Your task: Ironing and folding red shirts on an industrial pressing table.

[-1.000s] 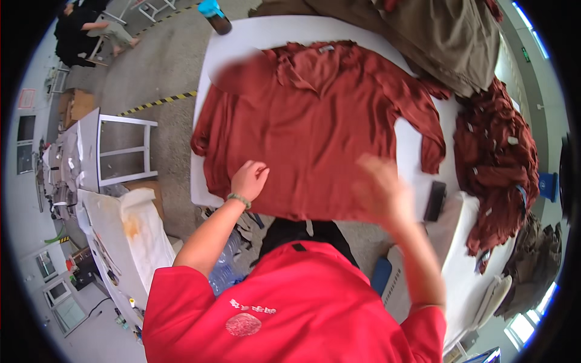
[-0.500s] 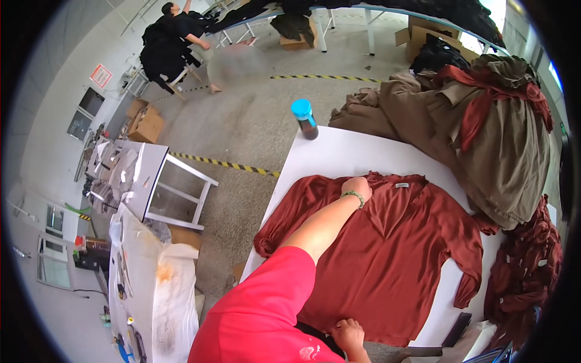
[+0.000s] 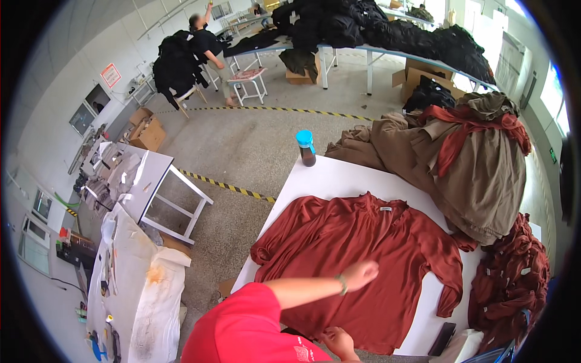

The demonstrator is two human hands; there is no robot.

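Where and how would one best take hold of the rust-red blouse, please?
I would pinch the blouse at both shoulders, either side of the collar, reaching over from the near side: it lies spread out, collar away and hem nearest the person, so it should lift fairly evenly.

A white counter holds a rust-red long-sleeved blouse spread out wrinkled, a blue-lidded bottle at its far-left corner, and a black oblong object at its near-right edge.
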